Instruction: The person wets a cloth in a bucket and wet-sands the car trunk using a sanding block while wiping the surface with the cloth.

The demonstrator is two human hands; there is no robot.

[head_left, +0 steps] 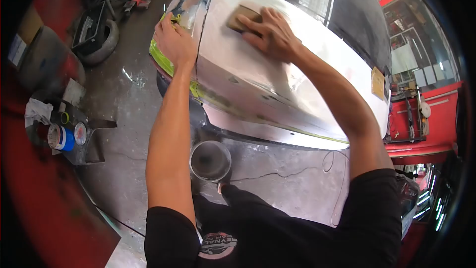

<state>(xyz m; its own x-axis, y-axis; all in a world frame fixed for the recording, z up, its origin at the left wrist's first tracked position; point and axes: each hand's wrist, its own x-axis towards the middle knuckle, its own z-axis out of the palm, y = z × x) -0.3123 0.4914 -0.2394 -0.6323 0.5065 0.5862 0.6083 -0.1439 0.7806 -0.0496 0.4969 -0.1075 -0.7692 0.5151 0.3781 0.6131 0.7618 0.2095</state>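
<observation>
A white and grey car panel (238, 54) stretches across the middle of the view, with dark glass above it. My right hand (272, 32) presses a brown sanding block (243, 17) against the upper part of this panel; the block is somewhat blurred. Over at the panel's left edge, my left hand (173, 42) rests on yellow-green masking material (161, 57). Its fingers are bent over that material, and whether they grip it is unclear. More yellow-green tape runs along the panel's lower edge.
A grey bucket (210, 161) stands on the floor below the car. At the left are a small stand with tape rolls (62, 137), tires (101, 44) and a black crate (89, 27). A red vehicle (441, 114) with tools is at the right.
</observation>
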